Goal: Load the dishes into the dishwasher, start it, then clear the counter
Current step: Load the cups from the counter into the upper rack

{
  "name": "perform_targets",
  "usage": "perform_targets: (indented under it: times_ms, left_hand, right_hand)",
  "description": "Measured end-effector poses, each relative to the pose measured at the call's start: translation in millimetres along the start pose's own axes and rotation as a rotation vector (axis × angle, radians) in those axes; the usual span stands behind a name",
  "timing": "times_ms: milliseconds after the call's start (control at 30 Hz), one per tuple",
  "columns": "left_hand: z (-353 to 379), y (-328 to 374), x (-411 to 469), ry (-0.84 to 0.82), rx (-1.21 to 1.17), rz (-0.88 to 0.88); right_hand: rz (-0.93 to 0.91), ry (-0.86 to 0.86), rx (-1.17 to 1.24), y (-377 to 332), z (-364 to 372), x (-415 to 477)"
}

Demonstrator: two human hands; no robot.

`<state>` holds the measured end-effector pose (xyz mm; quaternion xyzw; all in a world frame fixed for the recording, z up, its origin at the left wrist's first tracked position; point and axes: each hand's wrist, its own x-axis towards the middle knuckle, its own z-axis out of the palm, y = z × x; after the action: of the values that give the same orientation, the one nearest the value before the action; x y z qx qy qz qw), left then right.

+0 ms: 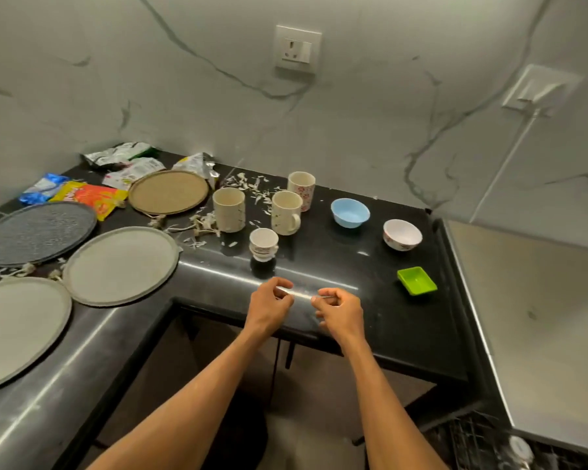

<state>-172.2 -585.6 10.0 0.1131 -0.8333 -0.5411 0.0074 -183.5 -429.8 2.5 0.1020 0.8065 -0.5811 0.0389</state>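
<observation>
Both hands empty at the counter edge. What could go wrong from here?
1. The small cup stands close to the front edge, just past the left hand; a hasty reach might knock it off.
2. Scraps lie among the mugs and may ride into the rack with them.

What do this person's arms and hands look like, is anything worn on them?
Both arms are bare. The left forearm and right forearm show no sleeve down to the bottom edge of the view. The left hand and right hand wear no gloves, and no watch or bracelet shows at either wrist. Rings are too small to tell.
</observation>
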Motion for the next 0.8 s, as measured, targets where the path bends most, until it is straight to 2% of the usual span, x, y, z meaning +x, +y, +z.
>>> perform_targets:
  times_ms: [433,800]
  left_hand:
    - [-52.7,-17.3,75.5,0.196,0.01,-0.075]
    - [-50.4,-10.6,140.6,0.025,0.124,-0.196]
  right_hand:
    - [-0.031,-0.15,-0.096,-30.3,70.3,80.3]
    - [-0.111,-0.382,-0.103,-46.3,89.6,157.8]
